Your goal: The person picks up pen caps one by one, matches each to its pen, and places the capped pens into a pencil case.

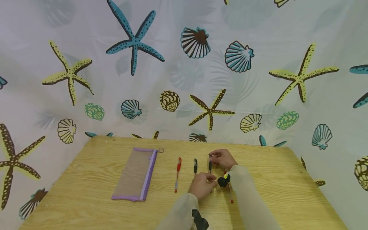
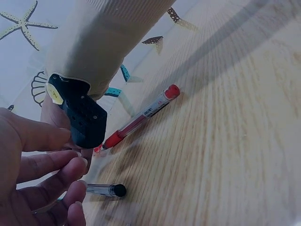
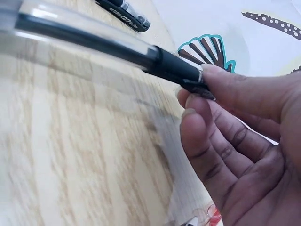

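Observation:
A black pen [image 1: 210, 166] with a clear barrel lies lengthwise on the wooden table [image 1: 95, 198]. My right hand [image 1: 222, 158] pinches its far, capped end [image 3: 176, 68] between thumb and fingers. My left hand [image 1: 202, 187] grips its near end, where a black plug [image 2: 117, 190] sticks out past my fingertips [image 2: 77, 167]. Just right of this pen a red pen [image 2: 141, 117] lies partly under my right forearm [image 1: 247, 198].
A second black pen [image 1: 195, 166] and another red pen [image 1: 177, 174] lie parallel to the left. Further left is a purple-edged mesh pencil case [image 1: 136, 174] with a ring pull. A seashell-printed curtain [image 1: 184, 80] backs the table.

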Available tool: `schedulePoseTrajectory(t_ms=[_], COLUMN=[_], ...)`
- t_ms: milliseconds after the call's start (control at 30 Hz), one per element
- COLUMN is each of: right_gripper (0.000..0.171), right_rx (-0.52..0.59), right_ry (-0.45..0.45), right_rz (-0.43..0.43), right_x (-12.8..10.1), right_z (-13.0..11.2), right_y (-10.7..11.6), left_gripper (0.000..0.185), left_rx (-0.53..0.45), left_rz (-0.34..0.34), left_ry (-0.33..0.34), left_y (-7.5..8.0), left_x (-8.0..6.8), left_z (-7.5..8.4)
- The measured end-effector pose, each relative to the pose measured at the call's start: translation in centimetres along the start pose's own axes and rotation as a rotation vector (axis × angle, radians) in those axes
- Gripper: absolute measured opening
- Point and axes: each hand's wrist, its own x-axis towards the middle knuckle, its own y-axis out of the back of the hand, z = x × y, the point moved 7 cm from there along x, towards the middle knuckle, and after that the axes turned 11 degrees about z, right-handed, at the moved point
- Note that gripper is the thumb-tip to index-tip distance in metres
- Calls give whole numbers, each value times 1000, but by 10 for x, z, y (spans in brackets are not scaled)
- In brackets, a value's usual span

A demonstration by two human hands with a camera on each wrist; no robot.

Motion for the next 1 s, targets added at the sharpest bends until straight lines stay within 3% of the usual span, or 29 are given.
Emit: schedulePoseTrajectory(t_ms=[633, 1000], right_gripper=[24, 21], right_rx=[-112, -143], right_ry=[-12, -34], right_rz=[-6, 8], right_x=[0, 0], right_z=[2, 1], right_y=[-7, -10], left_gripper=[13, 13], left_rx=[9, -23], left_rz=[21, 2], left_ry=[-39, -12], left_y=[2, 1], left_x=[-1, -2], left_z=[-1, -3])
